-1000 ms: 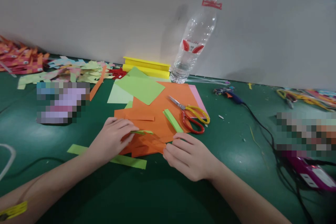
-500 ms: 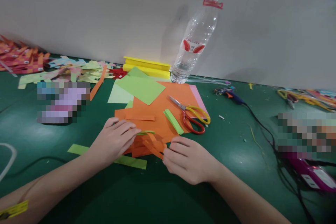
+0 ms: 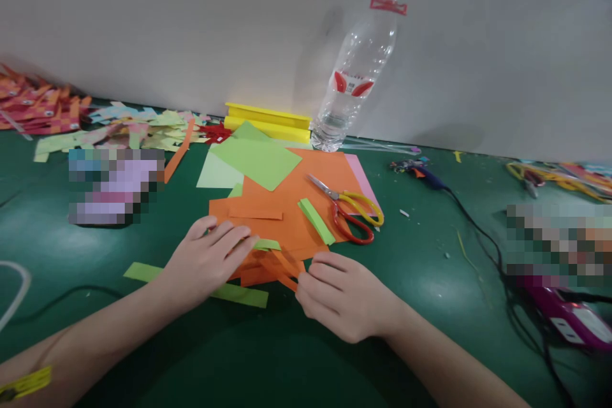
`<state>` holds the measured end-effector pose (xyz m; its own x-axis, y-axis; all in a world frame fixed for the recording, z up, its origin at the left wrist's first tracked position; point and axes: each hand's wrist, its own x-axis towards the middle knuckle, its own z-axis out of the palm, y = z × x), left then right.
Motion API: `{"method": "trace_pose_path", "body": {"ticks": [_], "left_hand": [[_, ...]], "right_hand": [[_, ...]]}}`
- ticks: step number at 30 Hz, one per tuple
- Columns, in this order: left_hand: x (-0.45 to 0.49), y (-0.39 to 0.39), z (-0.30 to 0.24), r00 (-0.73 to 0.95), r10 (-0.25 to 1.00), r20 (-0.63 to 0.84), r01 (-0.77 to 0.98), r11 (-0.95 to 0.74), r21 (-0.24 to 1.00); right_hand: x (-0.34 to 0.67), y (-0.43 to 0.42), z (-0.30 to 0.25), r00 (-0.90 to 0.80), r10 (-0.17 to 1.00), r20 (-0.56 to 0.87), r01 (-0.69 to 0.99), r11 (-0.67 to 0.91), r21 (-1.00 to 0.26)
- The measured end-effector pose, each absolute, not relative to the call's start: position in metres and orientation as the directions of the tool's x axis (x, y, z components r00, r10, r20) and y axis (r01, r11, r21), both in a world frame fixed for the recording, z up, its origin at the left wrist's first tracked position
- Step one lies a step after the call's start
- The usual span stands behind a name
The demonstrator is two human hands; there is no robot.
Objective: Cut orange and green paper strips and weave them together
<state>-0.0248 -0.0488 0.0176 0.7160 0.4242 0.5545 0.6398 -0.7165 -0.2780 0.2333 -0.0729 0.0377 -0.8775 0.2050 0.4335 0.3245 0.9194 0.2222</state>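
Observation:
My left hand (image 3: 206,259) lies with its fingers stretched flat, pressing down on a small pile of orange paper strips (image 3: 268,268) and a green strip (image 3: 266,244). My right hand (image 3: 345,294) has its fingers curled and pinches the end of one orange strip at the pile's right side. The pile rests on the near edge of a large orange sheet (image 3: 296,194). A long green strip (image 3: 229,293) lies on the green table (image 3: 421,255) under my left wrist.
Scissors (image 3: 347,209) with yellow and red handles and a folded green strip (image 3: 315,221) lie on the orange sheet. A green sheet (image 3: 255,161), yellow blocks (image 3: 268,122) and a clear bottle (image 3: 356,73) stand behind. Paper scraps (image 3: 119,127) are at left, a cable (image 3: 478,236) at right.
The orange strip under my right hand has lifted and bent into a loop. My left fingers have spread flatter and slid slightly right over the strips.

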Motion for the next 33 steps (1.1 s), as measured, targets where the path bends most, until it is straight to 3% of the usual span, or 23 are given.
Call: {"method": "trace_pose_path", "body": {"ticks": [4, 10, 16, 20, 23, 27, 30, 33], "left_hand": [[-0.019, -0.053, 0.019, 0.716, 0.419, 0.558, 0.622, -0.747, -0.236], [-0.012, -0.058, 0.015, 0.673, 0.476, 0.566, 0.601, -0.798, -0.043], [-0.01, -0.059, 0.015, 0.679, 0.488, 0.548, 0.559, -0.828, 0.045], [-0.011, -0.06, 0.013, 0.643, 0.544, 0.539, 0.51, -0.829, 0.228], [-0.011, -0.06, 0.012, 0.599, 0.63, 0.494, 0.445, -0.775, 0.448], [-0.009, -0.06, 0.016, 0.584, 0.732, 0.351, 0.351, -0.617, 0.704], [-0.009, -0.06, 0.021, 0.585, 0.775, 0.241, 0.275, -0.469, 0.839], [-0.01, -0.06, 0.025, 0.584, 0.792, 0.179, 0.233, -0.375, 0.897]], "right_hand": [[0.231, -0.073, 0.037, -0.874, 0.216, 0.436, 0.345, 0.907, 0.241], [0.23, -0.073, 0.033, -0.844, 0.245, 0.478, 0.401, 0.879, 0.258], [0.231, -0.072, 0.032, -0.832, 0.283, 0.477, 0.417, 0.887, 0.201], [0.23, -0.073, 0.028, -0.737, 0.289, 0.611, 0.398, 0.916, 0.048], [0.228, -0.074, 0.025, -0.588, 0.435, 0.681, 0.433, 0.881, -0.189], [0.225, -0.075, 0.025, -0.508, 0.725, 0.465, 0.536, 0.688, -0.489], [0.224, -0.074, 0.026, -0.537, 0.772, 0.34, 0.534, 0.623, -0.572], [0.223, -0.072, 0.025, -0.569, 0.767, 0.295, 0.478, 0.601, -0.641]]}}
